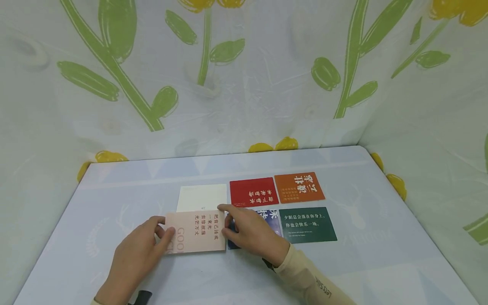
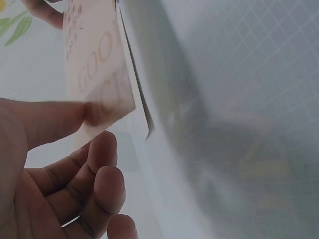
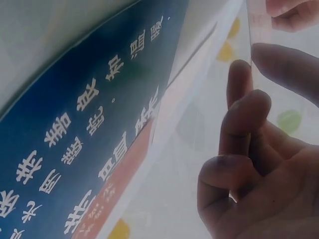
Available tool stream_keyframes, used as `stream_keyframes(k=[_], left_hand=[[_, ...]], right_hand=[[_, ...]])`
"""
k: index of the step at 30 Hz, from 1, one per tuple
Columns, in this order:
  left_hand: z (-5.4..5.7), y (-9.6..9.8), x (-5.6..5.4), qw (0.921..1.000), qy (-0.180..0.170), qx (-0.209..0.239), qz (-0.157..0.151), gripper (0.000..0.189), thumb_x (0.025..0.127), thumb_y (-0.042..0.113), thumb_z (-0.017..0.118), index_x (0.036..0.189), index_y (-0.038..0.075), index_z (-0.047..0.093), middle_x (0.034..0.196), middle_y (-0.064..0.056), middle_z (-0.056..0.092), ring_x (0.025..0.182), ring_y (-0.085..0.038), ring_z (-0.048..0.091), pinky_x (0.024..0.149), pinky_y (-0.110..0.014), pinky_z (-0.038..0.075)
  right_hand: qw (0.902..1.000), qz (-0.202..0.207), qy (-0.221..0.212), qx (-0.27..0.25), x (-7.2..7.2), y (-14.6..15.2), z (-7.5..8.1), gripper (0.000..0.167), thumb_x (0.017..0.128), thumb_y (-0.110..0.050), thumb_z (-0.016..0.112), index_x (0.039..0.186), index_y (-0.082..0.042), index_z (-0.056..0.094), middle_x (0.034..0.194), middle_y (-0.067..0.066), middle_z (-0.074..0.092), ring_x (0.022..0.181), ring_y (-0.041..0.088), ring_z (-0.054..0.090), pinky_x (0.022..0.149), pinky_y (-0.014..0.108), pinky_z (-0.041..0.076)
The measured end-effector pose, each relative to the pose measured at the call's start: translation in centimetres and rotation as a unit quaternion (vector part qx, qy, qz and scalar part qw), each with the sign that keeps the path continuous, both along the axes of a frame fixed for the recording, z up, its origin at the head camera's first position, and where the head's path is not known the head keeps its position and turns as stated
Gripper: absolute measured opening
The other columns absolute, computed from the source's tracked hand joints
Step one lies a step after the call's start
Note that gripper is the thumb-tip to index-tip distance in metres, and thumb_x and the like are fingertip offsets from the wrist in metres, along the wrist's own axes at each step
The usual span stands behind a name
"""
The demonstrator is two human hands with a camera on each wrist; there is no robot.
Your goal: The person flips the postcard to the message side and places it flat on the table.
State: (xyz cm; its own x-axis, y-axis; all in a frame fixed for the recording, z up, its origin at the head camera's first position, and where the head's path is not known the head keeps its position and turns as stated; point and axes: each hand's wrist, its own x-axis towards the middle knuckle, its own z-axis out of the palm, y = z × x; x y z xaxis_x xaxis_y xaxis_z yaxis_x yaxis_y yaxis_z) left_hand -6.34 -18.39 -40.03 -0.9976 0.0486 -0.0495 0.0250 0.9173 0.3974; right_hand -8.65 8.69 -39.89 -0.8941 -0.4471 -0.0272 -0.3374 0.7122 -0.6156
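A pale pink card (image 1: 190,243) with dark Chinese characters and large faded letters is held at both short ends. My left hand (image 1: 139,248) pinches its left end between thumb and fingers; in the left wrist view the thumb (image 2: 55,119) presses on the printed face. At the opposite end my right hand (image 1: 255,228) pinches the card's edge, seen nearly edge-on in the right wrist view. Just below the pink card, a second card edge (image 2: 142,107) shows in the left wrist view. A blue card (image 3: 75,114) lies partly hidden under the right hand.
Behind the pink card lies a white card (image 1: 202,195), partly covered in view. A red card (image 1: 248,186), an orange card (image 1: 287,182) and a dark green card (image 1: 309,233) lie to the right. A flower-patterned curtain (image 1: 267,106) encloses the white table (image 1: 381,258).
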Motion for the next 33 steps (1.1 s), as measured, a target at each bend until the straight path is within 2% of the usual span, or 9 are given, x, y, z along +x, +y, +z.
stream_keyframes(k=[3, 8, 12, 16, 19, 22, 26, 30, 33], left_hand=[[0.0, 0.1, 0.1, 0.9998, 0.016, -0.002, 0.007, 0.043, 0.098, 0.034, 0.064, 0.121, -0.002, 0.061, 0.085, -0.003, 0.066, 0.065, -0.015, 0.052, 0.054, -0.030, 0.043], [0.1, 0.2, 0.4, 0.9975, 0.070, 0.003, 0.011, 0.036, 0.101, 0.034, 0.060, 0.113, 0.000, 0.063, 0.088, -0.004, 0.064, 0.065, -0.015, 0.050, 0.051, -0.027, 0.042], [0.2, 0.3, 0.4, 0.9951, 0.098, 0.009, 0.011, 0.034, 0.103, 0.033, 0.059, 0.111, 0.001, 0.064, 0.089, -0.004, 0.061, 0.064, -0.014, 0.048, 0.049, -0.026, 0.040], [0.4, 0.3, 0.4, 0.9956, 0.091, 0.020, 0.013, 0.036, 0.103, 0.036, 0.057, 0.112, 0.001, 0.064, 0.088, -0.004, 0.062, 0.064, -0.014, 0.049, 0.049, -0.027, 0.040], [0.4, 0.2, 0.3, 0.9952, 0.089, 0.039, 0.010, 0.039, 0.104, 0.039, 0.055, 0.114, 0.002, 0.063, 0.088, -0.003, 0.065, 0.067, -0.014, 0.052, 0.053, -0.028, 0.043], [0.4, 0.0, 0.2, 0.9928, 0.094, 0.075, 0.003, 0.038, 0.105, 0.041, 0.054, 0.114, 0.006, 0.062, 0.088, -0.002, 0.068, 0.071, -0.013, 0.058, 0.059, -0.029, 0.047], [0.6, -0.1, 0.2, 0.9883, 0.079, 0.130, 0.000, 0.034, 0.105, 0.042, 0.054, 0.116, 0.010, 0.062, 0.091, 0.002, 0.069, 0.079, -0.011, 0.061, 0.066, -0.028, 0.050], [0.9, -0.1, 0.2, 0.9837, 0.053, 0.172, 0.005, 0.032, 0.105, 0.041, 0.054, 0.118, 0.014, 0.062, 0.097, 0.002, 0.070, 0.081, -0.011, 0.061, 0.068, -0.025, 0.050], [1.1, -0.1, 0.3, 0.9796, 0.047, 0.195, 0.009, 0.029, 0.105, 0.040, 0.053, 0.119, 0.016, 0.063, 0.101, 0.002, 0.071, 0.081, -0.011, 0.061, 0.068, -0.023, 0.050]], right_hand=[[0.9999, 0.001, 0.010, -0.011, 0.0, 0.1, 0.0, 0.059, 0.090, -0.018, 0.079, 0.144, -0.015, 0.053, 0.089, -0.014, 0.063, 0.066, 0.003, 0.053, 0.058, 0.018, 0.048], [0.9991, -0.007, 0.022, -0.034, -0.1, 0.1, 0.1, 0.065, 0.090, -0.019, 0.079, 0.148, -0.013, 0.049, 0.089, -0.013, 0.064, 0.065, 0.002, 0.054, 0.058, 0.018, 0.049], [0.9986, -0.010, 0.032, -0.041, -0.1, 0.2, 0.1, 0.055, 0.091, -0.019, 0.078, 0.141, -0.012, 0.056, 0.089, -0.012, 0.064, 0.067, 0.003, 0.055, 0.060, 0.018, 0.049], [0.9989, -0.011, 0.030, -0.033, -0.2, 0.4, 0.1, 0.030, 0.092, -0.021, 0.077, 0.119, -0.013, 0.069, 0.089, -0.012, 0.065, 0.070, 0.004, 0.055, 0.062, 0.018, 0.049], [0.9990, -0.011, 0.032, -0.029, -0.2, 0.4, 0.0, 0.019, 0.092, -0.023, 0.077, 0.108, -0.014, 0.073, 0.093, -0.010, 0.067, 0.073, 0.004, 0.056, 0.063, 0.018, 0.050], [0.9986, -0.011, 0.041, -0.032, -0.2, 0.5, 0.0, 0.019, 0.092, -0.024, 0.077, 0.108, -0.014, 0.074, 0.097, -0.008, 0.068, 0.077, 0.002, 0.057, 0.068, 0.017, 0.051], [0.9981, -0.013, 0.045, -0.039, -0.2, 0.7, 0.0, 0.020, 0.093, -0.026, 0.075, 0.110, -0.015, 0.075, 0.102, -0.008, 0.070, 0.082, 0.002, 0.059, 0.073, 0.018, 0.052], [0.9977, -0.015, 0.045, -0.050, -0.3, 0.9, 0.0, 0.018, 0.095, -0.027, 0.073, 0.110, -0.017, 0.075, 0.101, -0.010, 0.072, 0.078, 0.003, 0.059, 0.069, 0.019, 0.052], [0.9969, -0.013, 0.048, -0.061, -0.3, 1.0, -0.1, 0.016, 0.096, -0.025, 0.072, 0.110, -0.018, 0.075, 0.092, -0.013, 0.070, 0.071, 0.004, 0.056, 0.064, 0.020, 0.050]])
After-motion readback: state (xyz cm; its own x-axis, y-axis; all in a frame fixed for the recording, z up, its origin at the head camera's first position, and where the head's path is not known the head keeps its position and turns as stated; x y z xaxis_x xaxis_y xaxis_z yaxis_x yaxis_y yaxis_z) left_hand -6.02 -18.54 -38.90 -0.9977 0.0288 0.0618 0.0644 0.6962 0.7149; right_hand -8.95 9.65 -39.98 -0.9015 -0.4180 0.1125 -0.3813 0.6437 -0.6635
